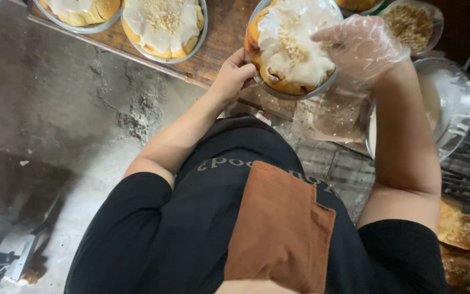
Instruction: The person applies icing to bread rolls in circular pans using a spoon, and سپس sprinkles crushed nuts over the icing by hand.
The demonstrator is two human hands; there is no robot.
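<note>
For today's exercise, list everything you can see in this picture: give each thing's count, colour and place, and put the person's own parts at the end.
iced buns in round tin: one, golden with white icing and crumbs, top centre, held.
other tins of iced buns: two, same colours, on the wooden table, top left.
bowl of crumbs: one, clear with tan crumbs, top right.
large metal bowl: one, silver, right, holding white icing.
baked loaves: golden, lower right; number unclear.
concrete floor: grey, left.
apron: one, black with a rust-brown pocket, bottom centre.
left hand: bare, gripping the tin's rim.
right hand: in a clear plastic glove, over the icing.
</note>
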